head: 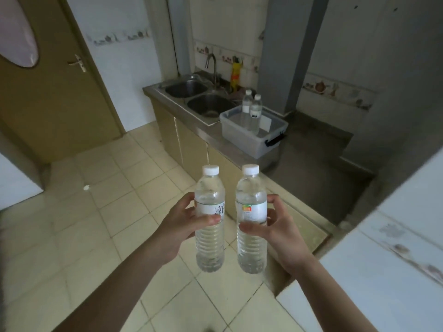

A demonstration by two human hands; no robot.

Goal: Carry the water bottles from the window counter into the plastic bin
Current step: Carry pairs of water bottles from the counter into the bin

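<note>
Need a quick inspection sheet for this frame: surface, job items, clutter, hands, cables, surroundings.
Surface: steel counter beside a double sink, bare apart from the bin.
Job's things: plastic bin on the counter, two bottles upright inside; two more carried.
Clutter: yellow bottle behind the sink; white scrap on the floor.
Hands: left hand grips left bottle; right hand grips right bottle, both upright.
Cables: nothing seen.
Surroundings: tiled floor, closed door, faucet.

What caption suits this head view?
Each hand, left and right, carries a clear water bottle toward the translucent plastic bin.
</note>
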